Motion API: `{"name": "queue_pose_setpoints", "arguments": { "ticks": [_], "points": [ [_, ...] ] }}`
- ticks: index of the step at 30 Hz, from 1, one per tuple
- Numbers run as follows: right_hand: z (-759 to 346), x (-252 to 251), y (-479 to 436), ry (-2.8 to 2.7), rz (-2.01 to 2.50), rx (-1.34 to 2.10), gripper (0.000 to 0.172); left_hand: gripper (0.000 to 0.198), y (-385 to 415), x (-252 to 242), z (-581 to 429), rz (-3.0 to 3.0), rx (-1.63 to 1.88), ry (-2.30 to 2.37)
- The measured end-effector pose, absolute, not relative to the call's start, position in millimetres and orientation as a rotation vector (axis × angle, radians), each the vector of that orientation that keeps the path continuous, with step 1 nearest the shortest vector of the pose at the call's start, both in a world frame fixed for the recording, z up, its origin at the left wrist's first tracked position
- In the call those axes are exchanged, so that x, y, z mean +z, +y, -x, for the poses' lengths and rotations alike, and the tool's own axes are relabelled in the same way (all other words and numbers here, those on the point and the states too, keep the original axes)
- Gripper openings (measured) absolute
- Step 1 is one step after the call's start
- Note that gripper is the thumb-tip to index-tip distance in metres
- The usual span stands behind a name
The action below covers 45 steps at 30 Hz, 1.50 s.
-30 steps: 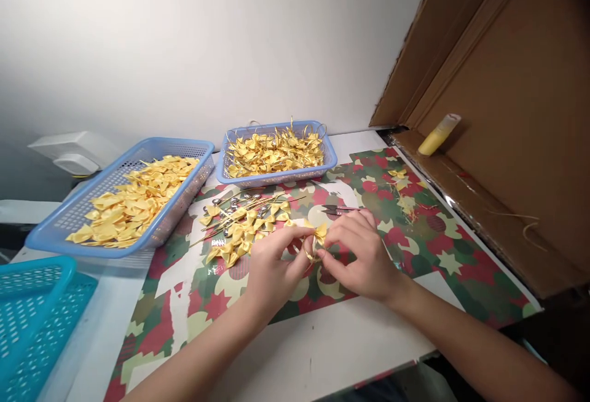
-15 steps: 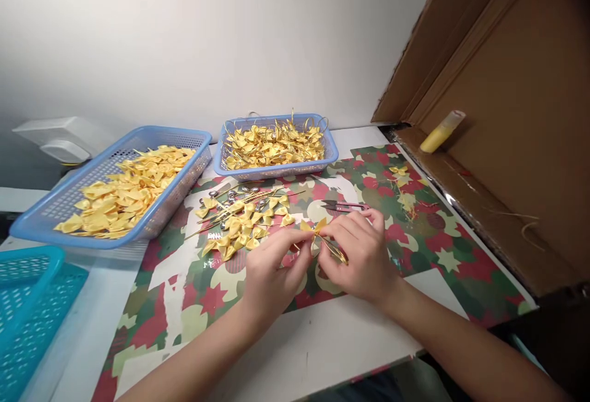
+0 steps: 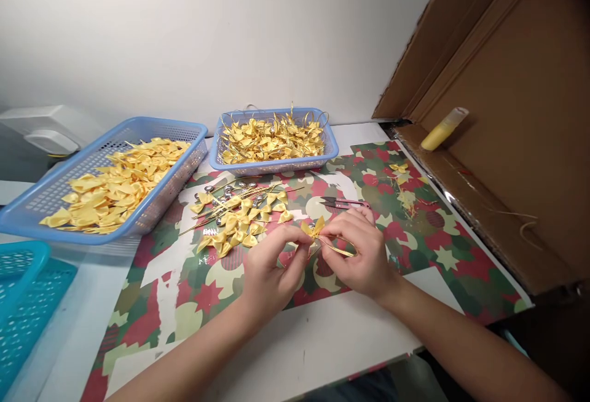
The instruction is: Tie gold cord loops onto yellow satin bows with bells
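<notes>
Both of my hands meet over the patterned red and green paper [image 3: 428,254]. My left hand [image 3: 270,270] and my right hand [image 3: 362,251] pinch one small yellow ribbon bow [image 3: 313,228] between their fingertips. A thin gold cord [image 3: 340,249] runs from the bow across my right fingers. Just left of my hands lies a loose pile of yellow bows [image 3: 239,220] mixed with gold cords and small silver bells. Small red-handled snips [image 3: 343,203] lie just beyond my right hand.
A blue basket [image 3: 55,190] of plain yellow bows sits at the left. A smaller blue basket [image 3: 276,165] of bows with gold loops stands at the back. A teal basket [image 3: 23,303] is at the lower left. A cardboard box [image 3: 507,113] with a yellow tube [image 3: 443,128] stands at the right.
The gold cord, a small loop between my fingers a second ago, now stretches out to the right over my right hand. The view has drifted slightly; both hands stay on the bow.
</notes>
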State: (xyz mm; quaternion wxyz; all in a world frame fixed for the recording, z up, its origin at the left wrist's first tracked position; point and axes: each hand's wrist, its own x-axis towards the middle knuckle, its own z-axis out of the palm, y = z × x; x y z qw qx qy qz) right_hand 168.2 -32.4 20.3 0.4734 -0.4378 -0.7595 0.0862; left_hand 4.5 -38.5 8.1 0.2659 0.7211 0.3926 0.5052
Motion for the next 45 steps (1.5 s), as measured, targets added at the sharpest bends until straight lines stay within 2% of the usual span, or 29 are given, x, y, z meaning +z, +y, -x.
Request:
{"name": "queue_pose_setpoints", "arguments": {
  "ticks": [3,7,11,14,17,20,24,31,37,45],
  "points": [
    [-171,19,-30,-1.916,1.052,0.079,0.009,0.015,-38,10,-3,-1.853,1.252,1.054],
    [-181,21,-23,-2.096,0.906,-0.094,0.009,0.032,-28,19,5,-1.442,0.944,0.986],
    [-190,24,-16,-2.326,0.752,-0.170,0.008,0.020,-14,30,13,-1.470,0.643,0.980],
    [-190,23,-15,-2.308,0.753,-0.141,0.007,0.020,-12,31,12,-1.410,0.542,0.954],
    [-185,21,-19,-2.084,0.898,-0.031,0.006,0.019,-15,25,7,-1.222,0.661,0.994],
    [-177,20,-28,-1.868,1.026,0.055,0.015,0.021,-19,19,2,-1.048,0.849,1.094],
    [-168,18,-37,-1.915,1.057,0.101,0.019,0.021,-26,19,-2,-1.013,0.992,1.092],
    [-164,15,-37,-1.973,1.143,-0.048,0.005,0.011,-36,15,-7,-1.331,1.087,1.122],
    [-165,17,-36,-2.022,1.156,-0.050,0.010,0.007,-39,13,-7,-1.713,1.151,1.266],
    [-166,14,-33,-2.072,1.136,-0.074,0.019,0.007,-37,10,-7,-2.010,1.128,1.227]
  ]
}}
